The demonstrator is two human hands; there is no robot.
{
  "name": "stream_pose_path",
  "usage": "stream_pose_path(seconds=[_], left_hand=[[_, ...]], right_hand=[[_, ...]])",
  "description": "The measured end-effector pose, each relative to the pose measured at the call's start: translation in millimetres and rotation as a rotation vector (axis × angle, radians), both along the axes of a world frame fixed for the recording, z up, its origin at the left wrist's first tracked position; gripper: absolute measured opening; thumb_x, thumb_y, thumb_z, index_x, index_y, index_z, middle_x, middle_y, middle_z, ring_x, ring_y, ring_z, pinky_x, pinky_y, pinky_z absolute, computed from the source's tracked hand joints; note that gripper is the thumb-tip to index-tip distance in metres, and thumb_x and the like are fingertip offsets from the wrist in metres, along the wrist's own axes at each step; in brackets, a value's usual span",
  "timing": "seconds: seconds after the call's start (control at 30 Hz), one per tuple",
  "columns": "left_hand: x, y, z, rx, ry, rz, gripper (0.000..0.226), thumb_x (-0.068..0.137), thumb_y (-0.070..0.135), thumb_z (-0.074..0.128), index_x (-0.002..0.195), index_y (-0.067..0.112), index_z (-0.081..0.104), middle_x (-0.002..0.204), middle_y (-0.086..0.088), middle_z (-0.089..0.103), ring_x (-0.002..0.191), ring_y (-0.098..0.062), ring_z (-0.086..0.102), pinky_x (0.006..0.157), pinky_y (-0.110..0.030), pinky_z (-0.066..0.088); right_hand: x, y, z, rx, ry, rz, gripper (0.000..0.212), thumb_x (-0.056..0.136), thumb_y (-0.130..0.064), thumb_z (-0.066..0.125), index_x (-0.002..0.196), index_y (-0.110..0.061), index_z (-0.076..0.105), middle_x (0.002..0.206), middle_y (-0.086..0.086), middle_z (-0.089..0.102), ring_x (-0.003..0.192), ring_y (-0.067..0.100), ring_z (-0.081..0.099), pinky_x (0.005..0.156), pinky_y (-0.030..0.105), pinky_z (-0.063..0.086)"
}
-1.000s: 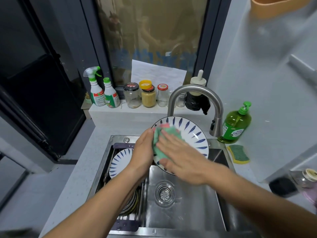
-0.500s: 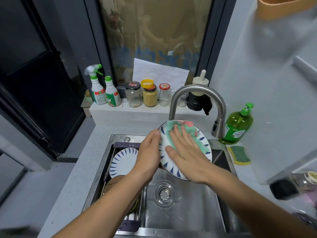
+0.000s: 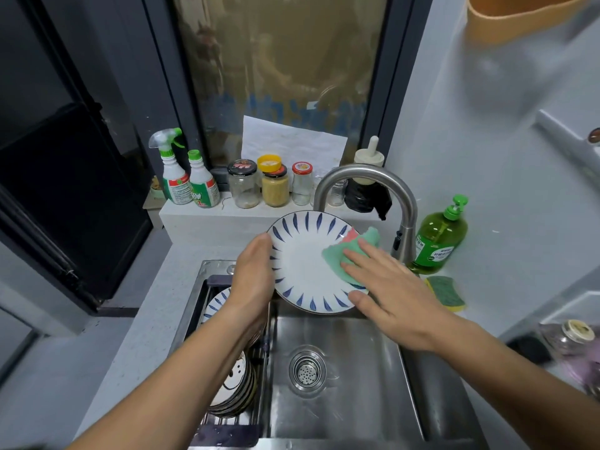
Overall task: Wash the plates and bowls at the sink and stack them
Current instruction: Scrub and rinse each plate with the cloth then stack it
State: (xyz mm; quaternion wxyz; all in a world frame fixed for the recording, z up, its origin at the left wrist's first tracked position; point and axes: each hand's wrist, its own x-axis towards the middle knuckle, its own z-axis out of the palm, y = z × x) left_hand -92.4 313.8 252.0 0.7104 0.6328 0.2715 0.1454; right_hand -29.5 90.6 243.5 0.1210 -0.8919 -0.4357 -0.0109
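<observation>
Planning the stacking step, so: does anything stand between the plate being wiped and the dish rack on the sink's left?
Nothing separate shows. The plate is held over the sink by the left hand, whose forearm crosses above the rack's stacked dishes. The faucet arches behind the plate, away from that path.

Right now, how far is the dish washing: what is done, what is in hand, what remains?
Done: unclear; a patterned plate and a stack of dishes sit in the rack on the left, washed or not I cannot tell. In hand: the left hand holds the tilted plate by its rim, the right hand presses the green cloth on it. Left: rinsing and stacking this plate.
</observation>
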Motion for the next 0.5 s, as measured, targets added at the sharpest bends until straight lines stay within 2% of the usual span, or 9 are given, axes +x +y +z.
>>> stream_pose_path(seconds=[0.03,0.1,0.2,0.27,0.33,0.4,0.5], left_hand=[[0.0,-2.9,1.3,-0.008,0.007,-0.024,0.028,0.100,0.021,0.040,0.088,0.005,0.060,0.085,-0.008,0.061,0.080,-0.019,0.056,0.072,-0.036,0.044],[0.7,-4.8,5.4,-0.030,0.026,-0.047,0.026,0.101,0.018,0.041,0.095,0.006,0.063,0.087,-0.011,0.063,0.080,-0.020,0.057,0.066,-0.032,0.045],[4.9,2.6,12.9,-0.062,0.073,-0.006,0.024,0.099,0.018,0.043,0.098,0.009,0.066,0.090,-0.015,0.066,0.082,-0.027,0.062,0.063,-0.034,0.048],[8.0,7.4,17.2,-0.101,0.101,0.037,0.029,0.098,0.019,0.043,0.103,0.004,0.068,0.097,-0.020,0.072,0.087,-0.035,0.071,0.061,-0.036,0.053],[8.5,4.6,18.9,-0.180,0.128,0.045,0.027,0.099,0.017,0.046,0.100,0.008,0.071,0.087,-0.016,0.076,0.074,-0.031,0.074,0.052,-0.036,0.057],[6.8,-2.9,19.5,-0.260,0.172,0.015,0.028,0.101,0.014,0.045,0.096,0.010,0.072,0.071,-0.009,0.077,0.058,-0.026,0.074,0.046,-0.039,0.059],[9.1,-5.6,16.2,-0.345,0.237,-0.060,0.036,0.104,0.014,0.038,0.110,0.004,0.071,0.086,-0.018,0.079,0.066,-0.033,0.077,0.045,-0.040,0.059]], right_hand=[[3.8,1.0,-2.1,0.033,0.010,-0.020,0.087,0.092,-0.074,0.002,0.152,-0.023,0.037,0.163,-0.010,0.024,0.152,0.005,-0.004,0.125,0.041,0.010],[9.9,4.4,-2.0,0.124,0.043,-0.017,0.085,0.094,-0.074,0.009,0.149,-0.019,0.043,0.160,-0.008,0.032,0.153,0.007,0.001,0.124,0.046,0.010],[3.9,4.6,1.1,0.219,0.021,0.070,0.071,0.096,-0.069,0.029,0.138,-0.020,0.058,0.148,-0.006,0.051,0.148,0.011,0.029,0.124,0.047,0.016],[-13.1,7.4,0.6,0.298,0.020,0.140,0.057,0.093,-0.059,0.047,0.131,-0.020,0.063,0.138,-0.007,0.060,0.136,0.010,0.046,0.122,0.039,0.021],[-30.3,16.2,0.0,0.387,0.044,0.151,0.050,0.089,-0.052,0.058,0.126,-0.019,0.064,0.123,-0.008,0.065,0.119,0.009,0.054,0.113,0.028,0.030],[-34.4,26.8,1.6,0.477,0.067,0.097,0.044,0.085,-0.049,0.064,0.119,-0.021,0.066,0.110,-0.011,0.066,0.106,0.008,0.056,0.100,0.027,0.037],[-26.2,33.6,8.6,0.615,0.116,-0.010,0.028,0.083,-0.040,0.070,0.107,-0.024,0.072,0.100,-0.015,0.069,0.098,0.004,0.059,0.093,0.036,0.043]])
